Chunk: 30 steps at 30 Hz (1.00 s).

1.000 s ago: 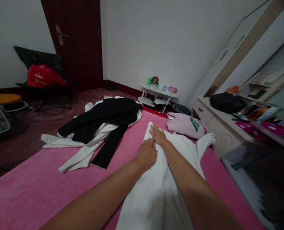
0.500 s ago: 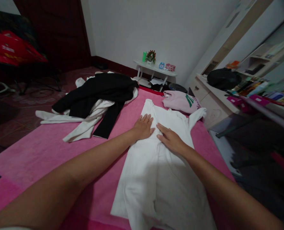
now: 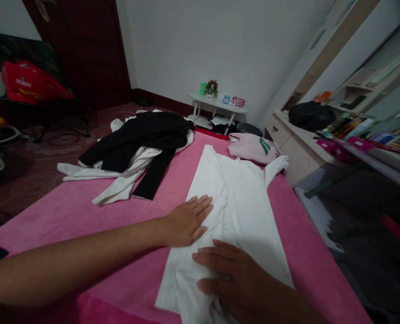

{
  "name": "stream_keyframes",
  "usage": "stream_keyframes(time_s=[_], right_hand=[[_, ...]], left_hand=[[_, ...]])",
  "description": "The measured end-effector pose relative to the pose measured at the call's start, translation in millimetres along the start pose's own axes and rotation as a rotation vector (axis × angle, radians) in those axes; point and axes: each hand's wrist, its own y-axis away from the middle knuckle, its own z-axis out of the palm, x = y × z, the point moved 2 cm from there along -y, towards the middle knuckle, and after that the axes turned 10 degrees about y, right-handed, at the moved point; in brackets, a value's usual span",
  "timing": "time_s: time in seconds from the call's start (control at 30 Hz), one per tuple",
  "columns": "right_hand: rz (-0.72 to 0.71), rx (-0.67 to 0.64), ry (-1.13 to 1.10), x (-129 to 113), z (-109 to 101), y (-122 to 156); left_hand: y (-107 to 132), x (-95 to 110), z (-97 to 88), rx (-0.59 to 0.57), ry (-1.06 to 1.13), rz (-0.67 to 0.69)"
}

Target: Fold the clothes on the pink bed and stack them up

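A white garment (image 3: pixel 240 211) lies stretched out lengthwise on the pink bed cover (image 3: pixel 85 225), one side folded in over its middle. My left hand (image 3: pixel 186 220) lies flat on the garment's left edge, fingers spread and empty. My right hand (image 3: pixel 234 281) presses palm-down on the near part of the garment, fingers extended and pointing left. A sleeve sticks out at the garment's far right.
A black garment (image 3: pixel 146 135) lies over a white one (image 3: pixel 119 184) at the bed's far left. A folded pink sweatshirt (image 3: pixel 254 148) sits at the far end. A cluttered dresser (image 3: pixel 308 148) stands on the right, a small white table (image 3: pixel 216 105) beyond, a chair with a red bag (image 3: pixel 27 83) on the left.
Both hands have slid down the white garment toward me, from its upper part to its lower half. The right hand now lies nearest me, turned sideways.
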Motion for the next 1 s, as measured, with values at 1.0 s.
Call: stream_keyframes(time_s=[1.0], right_hand=[[0.595,0.255,-0.709,31.6,6.2,-7.9]], left_hand=[[44.1,36.3,-37.5,-0.020,0.739,0.010]])
